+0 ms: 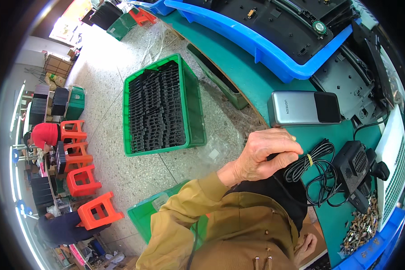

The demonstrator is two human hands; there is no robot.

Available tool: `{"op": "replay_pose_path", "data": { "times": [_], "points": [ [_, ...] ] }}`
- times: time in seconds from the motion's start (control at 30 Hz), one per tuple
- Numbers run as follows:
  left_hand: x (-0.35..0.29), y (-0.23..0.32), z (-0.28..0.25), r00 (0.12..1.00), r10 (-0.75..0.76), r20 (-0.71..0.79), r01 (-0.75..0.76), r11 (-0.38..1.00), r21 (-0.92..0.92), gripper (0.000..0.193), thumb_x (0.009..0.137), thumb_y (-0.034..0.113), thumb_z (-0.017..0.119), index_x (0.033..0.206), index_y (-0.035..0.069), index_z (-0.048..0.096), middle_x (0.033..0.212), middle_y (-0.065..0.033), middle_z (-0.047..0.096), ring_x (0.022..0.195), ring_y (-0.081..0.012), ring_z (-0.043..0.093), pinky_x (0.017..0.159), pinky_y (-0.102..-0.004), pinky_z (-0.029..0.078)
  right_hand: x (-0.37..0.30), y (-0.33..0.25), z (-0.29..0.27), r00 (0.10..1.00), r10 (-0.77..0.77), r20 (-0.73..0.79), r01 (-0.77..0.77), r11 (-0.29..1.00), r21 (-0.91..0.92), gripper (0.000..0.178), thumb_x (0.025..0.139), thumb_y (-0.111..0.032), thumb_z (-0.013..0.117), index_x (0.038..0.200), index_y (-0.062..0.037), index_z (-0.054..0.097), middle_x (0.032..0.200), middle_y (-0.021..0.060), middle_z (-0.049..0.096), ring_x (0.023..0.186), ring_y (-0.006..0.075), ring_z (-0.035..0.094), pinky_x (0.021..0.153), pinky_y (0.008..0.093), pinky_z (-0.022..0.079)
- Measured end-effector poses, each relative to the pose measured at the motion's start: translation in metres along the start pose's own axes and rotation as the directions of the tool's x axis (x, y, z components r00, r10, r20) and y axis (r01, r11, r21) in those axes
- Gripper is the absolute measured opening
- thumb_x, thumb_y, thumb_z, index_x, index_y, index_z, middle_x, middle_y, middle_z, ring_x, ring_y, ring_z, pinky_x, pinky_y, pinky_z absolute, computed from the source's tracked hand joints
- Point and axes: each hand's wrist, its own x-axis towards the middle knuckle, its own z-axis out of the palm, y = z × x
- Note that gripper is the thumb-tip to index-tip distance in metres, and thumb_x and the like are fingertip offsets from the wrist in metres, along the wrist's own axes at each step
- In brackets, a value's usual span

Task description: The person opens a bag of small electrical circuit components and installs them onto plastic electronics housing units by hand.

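Brown-cuffed, the left hand [270, 153] curls its fingers toward the thumb; we cannot tell whether they grip anything. We find the right hand [307, 246] low in view, partly hidden by the jacket [243, 229], its hold unclear. Just beside the left hand lie a coiled black cable [319, 153], its far strands tangled, and a silver box [297, 108], on the green tabletop [240, 67]. Beyond, speckled floor [103, 108] bears a green crate [193, 108] and orange stools [105, 221].

Green bench [245, 67] | silver-black device [297, 108] | coiled black cable [320, 153] | metal pieces [362, 227]
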Motion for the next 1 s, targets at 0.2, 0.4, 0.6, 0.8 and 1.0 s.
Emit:
{"op": "replay_pose_path", "data": {
  "times": [0.2,0.4,0.6,0.8,1.0],
  "points": [
    [-0.009,0.004,-0.007,0.999,0.0,0.033,-0.003,0.996,0.093,0.01,0.082,0.005,0.069,0.09,-0.001,0.068,0.074,-0.0097,0.067,0.071,-0.0255,0.066,0.076,-0.0375,0.053,0.013,-0.046,0.041,0.996,-0.033,0.088,0.021,0.99,0.139,0.01,0.093,-0.008,0.058,0.099,0.0007,0.059,0.099,0.0077,0.056,0.085,0.0141,0.053,0.079,0.0253,0.043],
    [-0.012,0.002,0.002,0.999,0.022,-0.038,-0.021,0.999,0.034,0.011,0.077,0.002,0.07,0.088,0.0,0.066,0.075,-0.0127,0.063,0.072,-0.0305,0.062,0.067,-0.0363,0.05,0.01,-0.09,0.04,0.955,-0.193,0.223,0.185,0.981,0.06,0.008,0.087,0.0,0.059,0.094,-0.0003,0.062,0.098,0.0102,0.058,0.082,0.0169,0.055,0.075,0.0273,0.045],
    [-0.01,0.006,-0.008,0.999,-0.02,0.046,0.01,0.978,0.209,0.018,0.071,-0.003,0.069,0.088,0.0,0.068,0.074,-0.0128,0.065,0.074,-0.0315,0.065,0.07,-0.0395,0.052,0.015,-0.139,0.045,0.958,-0.231,0.17,0.237,0.971,-0.014,0.004,0.074,0.005,0.064,0.076,0.0015,0.064,0.073,0.0118,0.064,0.066,0.0212,0.061,0.062,0.0303,0.047],
    [-0.007,0.005,-0.002,1.0,-0.015,0.008,0.012,0.971,0.238,0.01,0.081,-0.001,0.058,0.087,-0.003,0.066,0.064,-0.0097,0.062,0.062,-0.0265,0.058,0.067,-0.0399,0.051,0.019,-0.16,0.04,0.968,-0.248,0.029,0.246,0.968,0.057,0.013,0.074,-0.004,0.071,0.067,-0.0013,0.061,0.059,0.0062,0.059,0.047,0.0152,0.053,0.046,0.025,0.04],
    [-0.009,0.007,0.006,0.994,-0.073,0.079,0.047,0.957,0.287,0.021,0.092,0.017,0.056,0.09,-0.002,0.065,0.06,-0.0079,0.057,0.06,-0.0219,0.053,0.072,-0.0402,0.049,0.011,-0.172,0.015,0.95,-0.238,-0.204,0.244,0.97,0.005,0.021,0.077,-0.006,0.071,0.061,-0.0028,0.056,0.049,0.0027,0.047,0.038,0.012,0.042,0.039,0.026,0.03]
  ]
}}
